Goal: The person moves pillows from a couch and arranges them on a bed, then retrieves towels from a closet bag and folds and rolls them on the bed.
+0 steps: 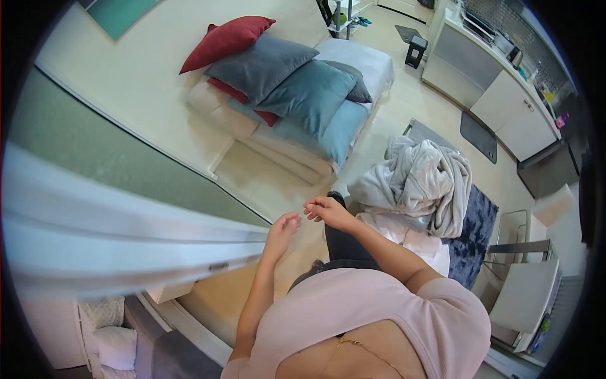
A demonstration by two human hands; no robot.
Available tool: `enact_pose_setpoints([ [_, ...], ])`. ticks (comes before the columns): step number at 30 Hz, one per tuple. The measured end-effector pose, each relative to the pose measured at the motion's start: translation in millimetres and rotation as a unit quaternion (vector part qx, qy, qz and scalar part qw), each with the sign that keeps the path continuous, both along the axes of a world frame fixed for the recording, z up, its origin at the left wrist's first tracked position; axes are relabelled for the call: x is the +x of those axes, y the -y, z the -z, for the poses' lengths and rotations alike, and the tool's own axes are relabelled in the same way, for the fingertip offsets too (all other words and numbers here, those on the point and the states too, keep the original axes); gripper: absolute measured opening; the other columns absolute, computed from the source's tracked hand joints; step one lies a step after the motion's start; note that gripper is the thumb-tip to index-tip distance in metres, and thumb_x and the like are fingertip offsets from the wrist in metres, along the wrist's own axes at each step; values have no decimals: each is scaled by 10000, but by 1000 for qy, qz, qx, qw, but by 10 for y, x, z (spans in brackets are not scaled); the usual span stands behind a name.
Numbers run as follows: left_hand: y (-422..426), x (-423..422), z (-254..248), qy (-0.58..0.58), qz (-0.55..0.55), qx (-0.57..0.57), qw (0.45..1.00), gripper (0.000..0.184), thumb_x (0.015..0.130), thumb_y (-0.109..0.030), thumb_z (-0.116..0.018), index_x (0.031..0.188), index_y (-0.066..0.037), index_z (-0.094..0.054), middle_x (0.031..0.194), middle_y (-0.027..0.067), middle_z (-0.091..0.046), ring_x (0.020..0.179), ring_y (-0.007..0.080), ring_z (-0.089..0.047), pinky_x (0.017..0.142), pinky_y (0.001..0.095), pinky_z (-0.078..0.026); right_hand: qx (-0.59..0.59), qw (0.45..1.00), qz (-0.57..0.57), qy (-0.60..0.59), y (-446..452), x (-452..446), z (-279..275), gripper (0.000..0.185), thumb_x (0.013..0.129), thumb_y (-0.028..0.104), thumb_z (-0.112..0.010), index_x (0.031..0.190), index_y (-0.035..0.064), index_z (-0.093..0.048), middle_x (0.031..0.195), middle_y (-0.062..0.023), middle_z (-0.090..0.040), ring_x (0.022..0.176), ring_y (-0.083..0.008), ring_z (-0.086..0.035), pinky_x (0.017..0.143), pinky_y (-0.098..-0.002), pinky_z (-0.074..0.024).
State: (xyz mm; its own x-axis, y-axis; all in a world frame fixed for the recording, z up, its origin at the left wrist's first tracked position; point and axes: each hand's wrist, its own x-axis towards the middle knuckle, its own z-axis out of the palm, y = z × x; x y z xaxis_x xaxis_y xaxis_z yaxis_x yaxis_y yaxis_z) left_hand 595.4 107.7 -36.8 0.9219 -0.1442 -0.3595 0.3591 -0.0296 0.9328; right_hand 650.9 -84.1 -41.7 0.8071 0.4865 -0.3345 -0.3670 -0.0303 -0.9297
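Note:
My left hand (284, 232) is raised in front of my body, fingers apart and slightly curled, with nothing in it. Close beside it on the right, my right hand (320, 211) hangs in the air with loosely bent fingers, also holding nothing. The two hands do not touch. A crumpled light grey blanket (416, 183) lies in a heap to the right of my right hand, with white cloth (410, 243) below it. Beyond my hands, blue-grey pillows (309, 95) and a red pillow (230, 41) are piled on a couch (284, 151).
A white sliding door edge (218, 266) stands close to my left hand. Farther right are a dark shaggy rug (476, 227), a white chair (524, 297) and kitchen cabinets (505, 114). A small black bin (415, 52) stands on the floor at the back.

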Motion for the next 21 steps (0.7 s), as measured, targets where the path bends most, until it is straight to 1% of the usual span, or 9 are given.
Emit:
enact_pose_setpoints([
  [5,88,821,101,-25,-167,-47,984,351,955,-243,-436,1204,-2,-492,1161,144,-560,1039,225,-569,878,328,-451,-6,999,-25,-43,96,1146,465,256,919,257,-508,1035,38,-572,938,-56,-625,816,-138,-599,727,-269,-472],
  [6,87,1044,167,-18,-181,-43,982,421,959,-327,-411,1213,4,-472,1183,146,-543,1081,234,-541,892,353,-441,-19,998,-26,-55,143,1407,501,257,918,257,-509,1039,39,-571,937,-57,-625,814,-138,-599,728,-270,-474],
  [9,-43,1898,421,-16,-235,-116,965,540,946,-444,-383,1291,-29,-398,1291,181,-442,1173,290,-457,949,402,-390,-43,996,-4,-77,370,2169,602,268,920,257,-503,1064,41,-568,944,-62,-624,820,-145,-601,727,-277,-481],
  [12,-122,3018,425,-51,-305,-186,932,787,840,-613,-471,1384,-76,-283,1421,171,-271,1283,329,-306,1021,483,-280,-44,994,52,-87,805,2854,692,262,924,247,-489,1071,46,-569,941,-62,-624,812,-151,-601,703,-275,-483],
  [15,-186,4089,489,-94,-373,-175,906,1019,717,-733,-519,1436,-112,-152,1479,165,-116,1341,361,-151,1048,540,-189,-50,984,151,-81,1354,3483,945,250,902,215,-493,1048,28,-572,889,-67,-629,788,-150,-595,658,-288,-477],
  [18,-145,4906,633,-127,-462,-171,861,1128,634,-781,-550,1441,-115,-129,1496,149,-65,1362,357,-65,1053,575,-133,-139,957,245,-72,1915,4176,1497,277,867,211,-531,1063,16,-558,976,-115,-621,866,-208,-603,719,-334,-483],
  [19,-194,5096,792,-137,-433,-178,873,1124,638,-772,-557,1441,-115,-125,1499,145,-59,1360,364,-76,1055,575,-135,-251,938,238,-1,2085,4395,1747,349,836,222,-571,1121,26,-523,1059,-145,-582,924,-242,-586,756,-356,-476],
  [20,-265,5236,1033,-145,-407,-185,883,1120,642,-763,-563,1441,-115,-120,1501,140,-52,1358,370,-87,1057,575,-136,-358,904,223,71,2240,4607,2006,440,805,233,-611,1179,35,-488,1141,-174,-542,983,-277,-568,793,-379,-469],
  [21,-310,5343,1194,-152,-384,-192,890,1116,647,-754,-570,1441,-115,-116,1504,135,-46,1356,376,-98,1060,575,-138,-457,854,201,144,2295,4805,2174,541,774,244,-650,1237,44,-453,1223,-204,-503,1041,-311,-551,830,-401,-462],
])
